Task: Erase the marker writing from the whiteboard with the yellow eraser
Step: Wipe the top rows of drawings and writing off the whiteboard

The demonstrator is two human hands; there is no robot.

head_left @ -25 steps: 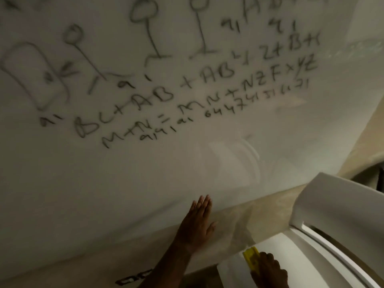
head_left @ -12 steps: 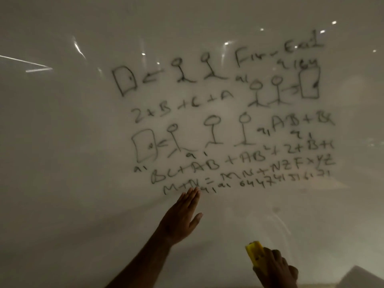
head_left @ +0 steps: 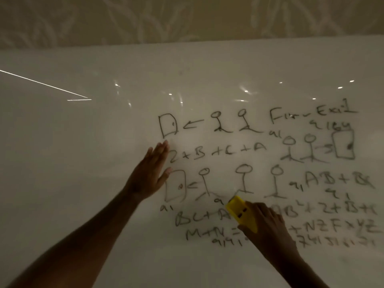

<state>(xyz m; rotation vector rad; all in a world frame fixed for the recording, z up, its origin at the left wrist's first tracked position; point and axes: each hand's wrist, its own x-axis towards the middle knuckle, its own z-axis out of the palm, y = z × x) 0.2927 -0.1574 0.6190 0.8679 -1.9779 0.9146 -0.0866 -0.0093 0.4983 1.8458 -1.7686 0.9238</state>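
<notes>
A large whiteboard [head_left: 72,163] fills the view, dimly lit. Black marker writing [head_left: 259,175] covers its right half: doors, stick figures, letters and numbers in several rows. My left hand [head_left: 151,173] lies flat on the board with straight fingers, at the left edge of the writing beside a drawn door. My right hand [head_left: 268,227] grips the yellow eraser [head_left: 242,213], which sits over the lower rows of letters, below a stick figure. The hand and eraser hide part of those rows.
A patterned beige wall [head_left: 187,19] shows above the board's top edge. Light reflections [head_left: 43,84] streak the bare left part of the board.
The view has tilted up from the board's bottom. My left hand slid up the board to the writing's left edge. My right hand rose with the eraser onto the lower rows.
</notes>
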